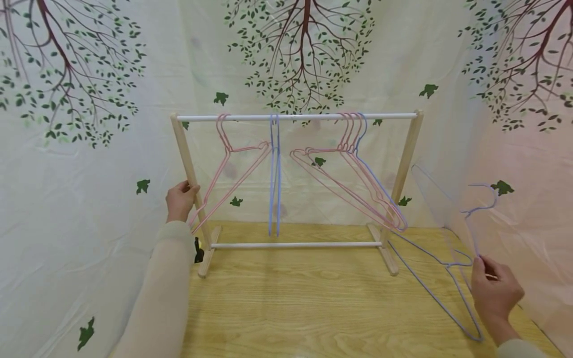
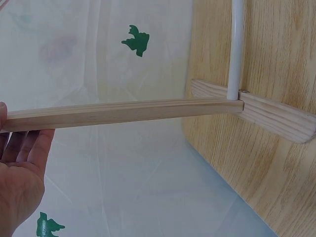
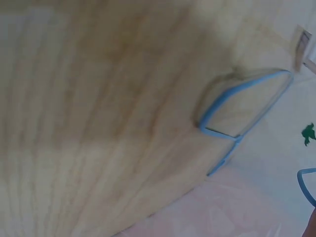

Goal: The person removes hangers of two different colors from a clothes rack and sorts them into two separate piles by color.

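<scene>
My left hand (image 1: 181, 201) grips the left wooden post (image 1: 183, 151) of a hanging rack, its thumb on one side and fingers on the other in the left wrist view. At the right, my right hand (image 1: 497, 291) pinches a blue wire hanger (image 1: 495, 199), held in the air with its hook upward. Below it, a second blue hanger (image 1: 449, 265) lies on the wooden tabletop. On the rack's white top bar (image 1: 313, 118) hang pink hangers (image 1: 229, 150) at left, two blue hangers (image 1: 278, 199) in the middle, and several pink hangers (image 1: 346, 147) beside a blue one at right.
A white lower bar (image 1: 295, 244) joins the rack's wooden feet (image 1: 388, 258). Pale cloth printed with trees and leaves surrounds the wood-grain table (image 1: 286, 298). A small black object (image 1: 198, 252) sits by the left foot, partly hidden.
</scene>
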`<action>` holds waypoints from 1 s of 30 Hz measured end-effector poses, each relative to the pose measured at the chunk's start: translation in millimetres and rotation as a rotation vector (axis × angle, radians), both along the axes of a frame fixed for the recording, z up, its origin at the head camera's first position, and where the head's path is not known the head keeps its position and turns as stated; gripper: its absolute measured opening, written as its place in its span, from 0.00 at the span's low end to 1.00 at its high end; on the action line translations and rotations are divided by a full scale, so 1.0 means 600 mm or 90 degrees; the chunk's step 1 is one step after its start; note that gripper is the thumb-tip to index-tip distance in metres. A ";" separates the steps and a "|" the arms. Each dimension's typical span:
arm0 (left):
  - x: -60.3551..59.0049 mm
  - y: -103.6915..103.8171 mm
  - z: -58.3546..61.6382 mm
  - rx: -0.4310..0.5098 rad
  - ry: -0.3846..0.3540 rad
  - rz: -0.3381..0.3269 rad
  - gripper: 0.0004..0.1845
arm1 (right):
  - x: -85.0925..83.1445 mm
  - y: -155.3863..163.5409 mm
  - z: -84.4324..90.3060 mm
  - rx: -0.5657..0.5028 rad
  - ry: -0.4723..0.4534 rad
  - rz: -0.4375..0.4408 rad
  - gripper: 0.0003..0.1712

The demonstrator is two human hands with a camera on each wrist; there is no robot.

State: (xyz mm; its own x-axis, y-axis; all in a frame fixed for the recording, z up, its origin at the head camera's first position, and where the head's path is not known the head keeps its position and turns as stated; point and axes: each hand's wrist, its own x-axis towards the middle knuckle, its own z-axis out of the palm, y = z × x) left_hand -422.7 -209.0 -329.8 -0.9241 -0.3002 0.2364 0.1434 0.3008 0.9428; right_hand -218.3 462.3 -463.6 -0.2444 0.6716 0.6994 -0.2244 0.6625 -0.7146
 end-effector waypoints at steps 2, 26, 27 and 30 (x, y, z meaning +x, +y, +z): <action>-0.001 0.000 0.000 0.002 -0.002 0.001 0.24 | 0.002 -0.001 -0.009 0.015 -0.023 0.009 0.11; -0.001 -0.003 0.001 -0.037 0.024 0.019 0.22 | 0.013 0.000 -0.085 0.149 -0.406 0.056 0.14; -0.001 -0.003 0.000 -0.038 0.024 0.019 0.22 | 0.014 0.002 -0.085 0.146 -0.423 0.055 0.15; 0.001 -0.003 -0.001 -0.039 0.024 0.018 0.22 | 0.016 0.010 -0.085 0.129 -0.476 0.050 0.18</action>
State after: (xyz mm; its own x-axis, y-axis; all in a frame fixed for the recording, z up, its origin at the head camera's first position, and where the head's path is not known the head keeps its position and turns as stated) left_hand -422.0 -210.7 -330.1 -0.9054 -0.3104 0.2896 0.1693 0.3617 0.9168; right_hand -208.8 468.3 -514.7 -0.7409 0.5102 0.4367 0.2187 0.7981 -0.5615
